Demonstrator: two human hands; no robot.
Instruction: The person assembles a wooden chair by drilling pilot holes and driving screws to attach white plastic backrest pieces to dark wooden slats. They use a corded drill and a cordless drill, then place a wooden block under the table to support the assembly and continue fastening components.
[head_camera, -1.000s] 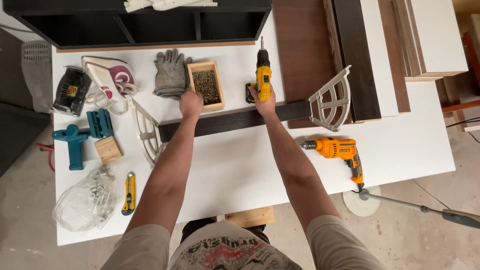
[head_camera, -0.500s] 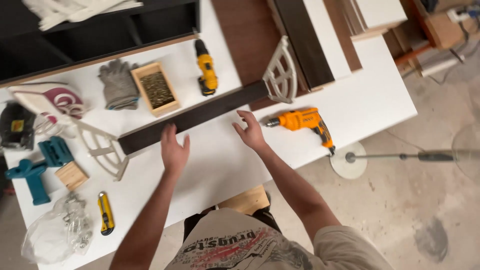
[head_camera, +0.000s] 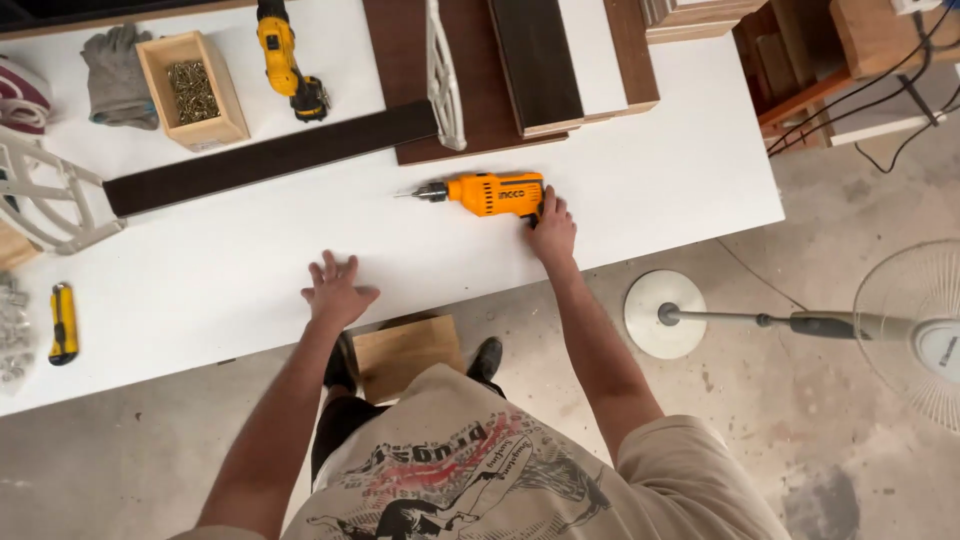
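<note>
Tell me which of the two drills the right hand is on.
The orange corded drill; the right hand grips its handle. The yellow drill lies untouched farther back.

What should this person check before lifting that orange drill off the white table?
1. Right hand on the orange drill: ok, it touches the handle end; a full grip cannot be told.
2. Left hand: ok, flat on the white table, holding nothing.
3. Drill bit pointing away from both hands: ok, it points left, above the left hand.
4. Drill's cord: cannot tell, not seen.
5. Space around the drill: ok, the dark strip and brown board lie apart from it.
6. Floor fan beside the table: ok, clear of the arm.
</note>
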